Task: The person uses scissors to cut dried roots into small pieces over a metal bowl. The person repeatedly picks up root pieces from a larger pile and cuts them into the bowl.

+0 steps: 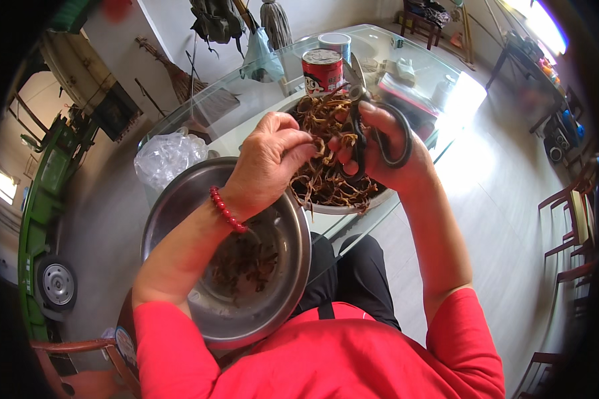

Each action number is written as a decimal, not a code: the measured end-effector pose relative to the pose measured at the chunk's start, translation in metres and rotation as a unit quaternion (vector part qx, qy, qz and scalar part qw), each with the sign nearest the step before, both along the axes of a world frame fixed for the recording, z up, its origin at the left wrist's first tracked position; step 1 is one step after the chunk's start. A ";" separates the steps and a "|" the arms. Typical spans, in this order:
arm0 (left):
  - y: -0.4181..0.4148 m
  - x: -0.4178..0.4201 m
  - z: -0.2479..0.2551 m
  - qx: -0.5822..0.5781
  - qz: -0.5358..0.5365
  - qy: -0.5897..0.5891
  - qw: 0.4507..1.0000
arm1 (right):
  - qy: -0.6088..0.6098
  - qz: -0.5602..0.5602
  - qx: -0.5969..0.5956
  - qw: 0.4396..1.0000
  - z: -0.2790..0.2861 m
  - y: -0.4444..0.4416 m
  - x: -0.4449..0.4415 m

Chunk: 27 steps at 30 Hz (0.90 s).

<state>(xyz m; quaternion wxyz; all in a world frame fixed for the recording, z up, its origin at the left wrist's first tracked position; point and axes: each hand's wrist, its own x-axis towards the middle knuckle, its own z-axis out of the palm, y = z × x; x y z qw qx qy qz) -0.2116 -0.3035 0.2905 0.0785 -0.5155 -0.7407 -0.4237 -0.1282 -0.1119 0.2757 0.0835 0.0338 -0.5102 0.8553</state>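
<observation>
Over a heap of brown dried plant strands (337,192), my left hand (272,159) pinches a curled piece between thumb and fingertips. My right hand (417,167) grips black-handled scissors (358,93), their blades pointing away from me. A pale brown dried piece (349,139) also shows at the right fingers. The strands fill a wide shallow bowl (337,209) on the glass table. Below my left forearm, a large stainless steel basin (299,249) contains some short dark pieces (259,267). Part of that basin is hidden by the forearm.
A red can (322,75) and a lidded tin (335,42) stand behind the bowl on the glass table (219,104). A clear plastic bag (169,157) lies left. A wooden chair (75,345) is at lower left, wooden chairs (571,234) at right.
</observation>
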 end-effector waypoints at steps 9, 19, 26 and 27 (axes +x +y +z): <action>0.012 0.002 -0.010 0.078 -0.073 -0.035 0.994 | -0.074 0.114 -0.170 0.976 0.005 0.011 -0.002; 0.021 0.010 -0.012 0.062 -0.096 0.058 0.992 | -0.063 0.161 -0.185 0.968 0.007 0.009 -0.002; 0.027 0.011 -0.012 0.036 -0.141 -0.095 0.985 | -0.025 0.112 -0.224 0.968 -0.001 0.010 -0.010; 0.029 0.011 -0.012 0.043 -0.155 -0.102 0.982 | -0.030 0.101 -0.226 0.968 -0.001 0.009 -0.010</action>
